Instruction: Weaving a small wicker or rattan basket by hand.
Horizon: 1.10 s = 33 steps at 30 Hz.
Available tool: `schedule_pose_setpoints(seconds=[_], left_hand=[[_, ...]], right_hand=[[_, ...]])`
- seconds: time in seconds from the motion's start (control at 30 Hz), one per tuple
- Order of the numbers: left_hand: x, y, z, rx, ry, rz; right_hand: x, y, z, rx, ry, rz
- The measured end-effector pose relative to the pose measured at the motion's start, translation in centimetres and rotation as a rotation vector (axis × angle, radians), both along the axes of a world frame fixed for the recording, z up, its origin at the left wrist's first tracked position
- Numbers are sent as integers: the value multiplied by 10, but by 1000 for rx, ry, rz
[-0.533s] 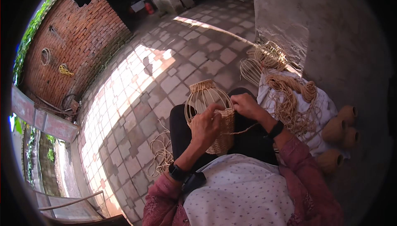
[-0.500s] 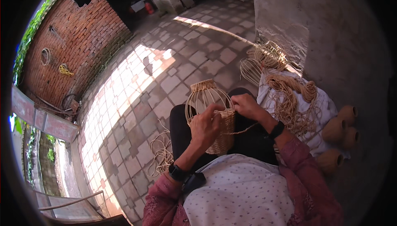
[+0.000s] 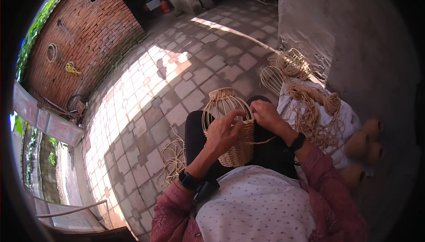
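Note:
A partly woven basket (image 3: 241, 147) stands on my lap, tilted slightly. Its lower body is dense tan weave, and bare curved ribs (image 3: 222, 107) rise to a narrow woven collar (image 3: 222, 93). Across the near left side lies my left hand (image 3: 225, 132), closed on the basket with bent fingers over the upper edge of the weave. At the right side of that edge, my right hand (image 3: 267, 116) is closed in a pinch; what its fingertips hold is hidden. A strand of cord (image 3: 264, 141) runs from the basket's right side toward my right wrist.
To the right, tangled cord bundles (image 3: 305, 111) lie on a white cloth (image 3: 349, 120), with wire-like basket frames (image 3: 292, 64) behind. Several round tan pots (image 3: 357, 144) sit beside it. Loose cord (image 3: 171, 164) lies on the paved floor (image 3: 155, 122) at left.
My left hand's fingers have loosened from a tighter curl and reach further over the basket's ribs. The right hand stays at the basket's right edge. The whole view has shifted slightly.

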<state>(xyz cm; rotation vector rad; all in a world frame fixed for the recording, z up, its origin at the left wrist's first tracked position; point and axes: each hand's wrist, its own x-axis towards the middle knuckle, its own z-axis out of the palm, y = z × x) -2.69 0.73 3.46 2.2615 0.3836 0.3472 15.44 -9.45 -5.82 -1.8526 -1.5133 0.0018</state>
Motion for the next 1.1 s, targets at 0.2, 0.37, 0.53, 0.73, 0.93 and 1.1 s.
schedule_pose_setpoints(seconds=[0.2,0.37,0.53,0.73,0.93,1.1], left_hand=[[-41,44,-3,-46,-284,331],[-68,64,-38,-178,-257,319],[-69,54,-34,-188,-269,173],[-67,52,-44,2,-333,45],[-63,52,-49,-326,-332,69],[-64,50,-54,-283,-378,103]], right_hand=[[-27,-64,86,-154,623,62],[-63,-80,66,-712,861,453],[-71,-83,29,-300,1372,124],[-80,-67,37,86,1728,419],[-95,-25,54,37,1732,669],[-85,13,83,43,1678,465]])
